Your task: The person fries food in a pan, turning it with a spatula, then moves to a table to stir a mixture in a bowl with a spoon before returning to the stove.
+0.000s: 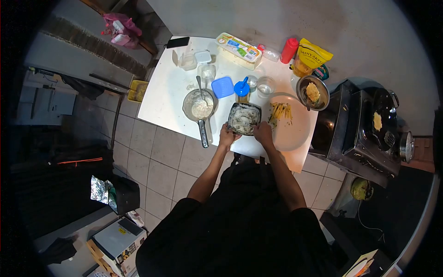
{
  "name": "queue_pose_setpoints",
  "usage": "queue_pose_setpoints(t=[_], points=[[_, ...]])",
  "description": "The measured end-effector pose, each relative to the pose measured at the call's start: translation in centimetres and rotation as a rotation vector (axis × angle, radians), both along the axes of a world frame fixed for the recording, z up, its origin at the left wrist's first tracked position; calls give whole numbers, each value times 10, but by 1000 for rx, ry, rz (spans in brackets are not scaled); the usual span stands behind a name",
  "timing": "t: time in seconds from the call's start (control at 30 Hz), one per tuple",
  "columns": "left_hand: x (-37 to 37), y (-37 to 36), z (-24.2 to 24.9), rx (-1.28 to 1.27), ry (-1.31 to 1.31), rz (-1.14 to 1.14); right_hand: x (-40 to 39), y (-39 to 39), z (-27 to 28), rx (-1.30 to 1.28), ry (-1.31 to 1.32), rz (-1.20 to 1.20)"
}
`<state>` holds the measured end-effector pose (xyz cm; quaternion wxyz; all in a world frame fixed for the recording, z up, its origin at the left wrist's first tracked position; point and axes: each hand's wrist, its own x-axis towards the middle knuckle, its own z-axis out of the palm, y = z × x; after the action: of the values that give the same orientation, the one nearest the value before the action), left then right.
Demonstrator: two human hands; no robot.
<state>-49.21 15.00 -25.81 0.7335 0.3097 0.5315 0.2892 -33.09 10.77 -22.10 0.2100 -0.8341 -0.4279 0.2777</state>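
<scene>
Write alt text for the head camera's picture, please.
A person's left hand holds a dark square dish of pale mixture at a white table, the right hand at its rim. A saucepan stands left; a round tray of yellowish strips right, near a stove.

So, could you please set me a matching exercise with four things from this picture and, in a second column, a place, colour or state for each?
Column 1
1. dish
2. pot
3. phone
4. pouch

Column 2
A. yellow, beside a red bottle
B. with a spoon in it
C. held in the left hand
D. at a corner of the table

Pairs: 1-C, 2-B, 3-D, 4-A
</scene>
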Motion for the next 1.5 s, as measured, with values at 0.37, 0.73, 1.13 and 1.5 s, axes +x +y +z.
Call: queue_pose_setpoints(t=[0.37, 0.73, 1.13, 1.5], points=[[1, 0, 2, 21, -22, 27, -8, 9, 5, 2, -91, 139], [0, -1, 3, 41, -16, 1, -11, 5, -7, -18, 5, 108], [-1, 0, -7, 68, -29, -22, -11, -7, 16, -36, -74, 101], [1, -2, 5, 58, -31, 17, -16, 7, -6, -119, -24, -19]])
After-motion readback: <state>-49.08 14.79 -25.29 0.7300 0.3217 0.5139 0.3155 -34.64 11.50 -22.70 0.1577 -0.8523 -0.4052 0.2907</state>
